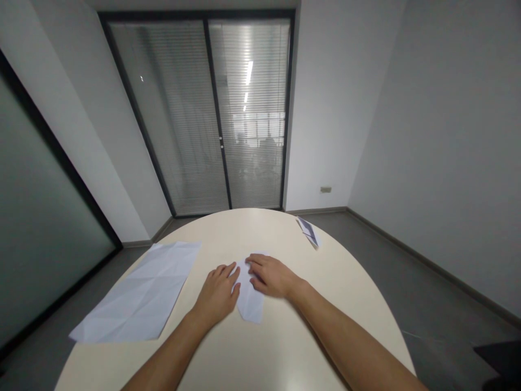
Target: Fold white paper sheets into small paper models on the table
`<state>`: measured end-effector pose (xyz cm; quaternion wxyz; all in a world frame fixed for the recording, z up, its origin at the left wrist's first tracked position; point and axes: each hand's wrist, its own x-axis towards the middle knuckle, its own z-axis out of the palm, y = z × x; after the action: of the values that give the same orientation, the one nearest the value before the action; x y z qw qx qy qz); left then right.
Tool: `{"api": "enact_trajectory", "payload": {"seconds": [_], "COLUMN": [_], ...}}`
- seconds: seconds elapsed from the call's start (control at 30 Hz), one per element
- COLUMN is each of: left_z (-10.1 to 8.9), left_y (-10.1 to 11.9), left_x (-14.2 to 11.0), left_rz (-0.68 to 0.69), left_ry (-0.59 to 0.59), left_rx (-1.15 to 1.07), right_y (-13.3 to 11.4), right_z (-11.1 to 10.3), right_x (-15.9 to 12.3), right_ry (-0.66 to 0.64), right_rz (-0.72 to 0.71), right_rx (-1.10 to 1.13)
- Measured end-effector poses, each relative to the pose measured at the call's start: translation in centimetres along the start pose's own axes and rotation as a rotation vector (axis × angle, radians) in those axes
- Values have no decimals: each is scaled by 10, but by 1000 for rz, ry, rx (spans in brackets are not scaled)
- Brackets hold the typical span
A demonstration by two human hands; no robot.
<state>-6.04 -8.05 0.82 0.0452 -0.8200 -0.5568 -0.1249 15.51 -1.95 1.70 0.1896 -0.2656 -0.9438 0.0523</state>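
A small folded sheet of white paper (251, 305) lies on the round table, between and partly under my hands. My left hand (218, 292) rests at its left edge, fingers stretched out and slightly spread. Across its upper right part lies my right hand (272, 275), palm down, with the fingers extended and a little bent over the paper. Neither hand grips it; both press or touch it from above. The far end of the paper is mostly hidden behind my right hand.
A large creased white sheet (140, 296) lies at the table's left, one corner by the edge. Near the far right rim sits a folded paper piece (308, 232). The cream round table (325, 336) stands before glass doors with blinds (183, 125).
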Motion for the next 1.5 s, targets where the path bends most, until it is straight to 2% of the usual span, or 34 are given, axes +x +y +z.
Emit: {"api": "enact_trajectory", "payload": {"seconds": [0.1,0.3,0.47,0.57,0.87,1.07,1.27,1.5], "left_z": [0,9,10,8,13,14,7,12], "left_y": [2,5,10,9,-12,-17,-12,-14], "left_x": [1,-2,-7,-6,0,2,-2,-2], "left_rz": [-1,40,85,68,8,21,39,45], "left_ry": [12,28,-12,-22,40,50,67,60], "left_rx": [-6,-38,-82,-92,-118,-165,-151,-174], "right_y": [3,5,5,4,-2,14,16,12], "right_z": [7,10,11,9,-4,6,7,1], "right_x": [-3,-5,-5,-4,1,-7,-9,-6], "right_ry": [-58,-129,-117,-79,6,-9,-8,25], "right_rz": [56,239,360,397,400,158,123,113], "right_rx": [59,31,-24,-84,-245,-39,26,-15]}}
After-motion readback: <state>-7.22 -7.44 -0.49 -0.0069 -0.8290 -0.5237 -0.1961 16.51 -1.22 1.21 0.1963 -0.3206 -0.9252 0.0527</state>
